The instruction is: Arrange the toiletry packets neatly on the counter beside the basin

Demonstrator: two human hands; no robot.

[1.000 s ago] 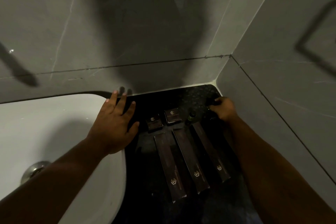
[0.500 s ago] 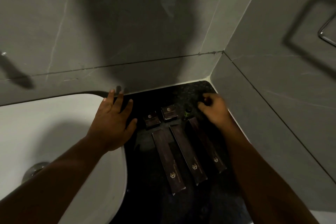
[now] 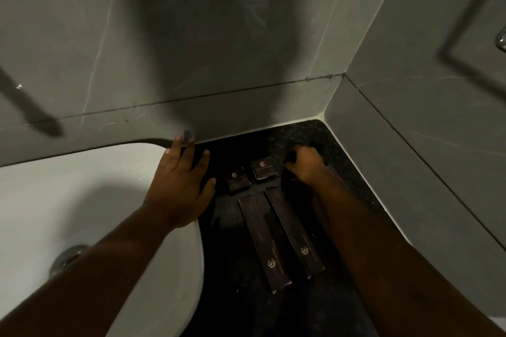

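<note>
On the black counter [image 3: 241, 298], two small square dark boxes [image 3: 237, 181] [image 3: 262, 170] sit side by side. In front of them lie two long dark packets [image 3: 262, 241] [image 3: 295, 232], roughly parallel. A third long packet is mostly hidden under my right forearm. My right hand [image 3: 305, 165] is curled just right of the boxes, fingers closed around a small dark bottle [image 3: 290, 157] that barely shows. My left hand [image 3: 180, 189] lies flat with fingers spread on the rim of the white basin [image 3: 82, 200], left of the boxes.
Grey tiled walls close the counter at the back and right, meeting in a corner [image 3: 325, 117]. The basin's drain [image 3: 68, 257] shows at lower left. A metal rail [image 3: 501, 41] juts from the right wall.
My right hand has moved left from the back right corner to beside the square boxes and has closed into a fist over the small bottle. My left hand has stayed on the basin rim.
</note>
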